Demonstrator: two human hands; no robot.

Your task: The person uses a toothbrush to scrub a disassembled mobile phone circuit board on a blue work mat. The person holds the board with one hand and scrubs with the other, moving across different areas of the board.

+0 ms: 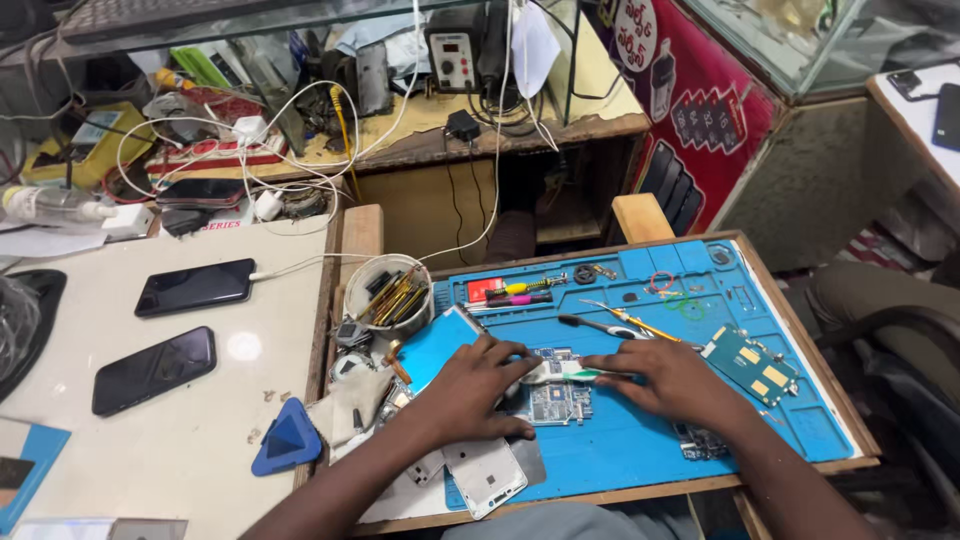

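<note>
Hands of the person work over a blue mat (640, 450) that covers a wooden desk (800, 330). The left hand (478, 388) lies flat, palm down, with the fingers spread a little; it presses on the left end of an opened phone circuit board (558, 400), which lies on the mat in the middle, between the two hands. The right hand (668, 380) is half closed around a thin white tool with a green part (570, 372); the tool points to the left and its tip rests on the upper part of the board. How firm the grip is, I cannot tell.

A light blue phone panel (436, 345) lies just beside the left hand, partly under it. A white phone cover (487, 475) lies near the front edge of the desk. A second green board (750, 362) lies to the right, apart from the right hand. Tweezers (625, 320) lie above the hands on the mat. A round cup with small tools (388, 290) stands at the left corner of the mat. On the white desk (220, 400) to the left, two dark phones (155, 370) lie, and a blue triangular pick (288, 440) is near its edge.
</note>
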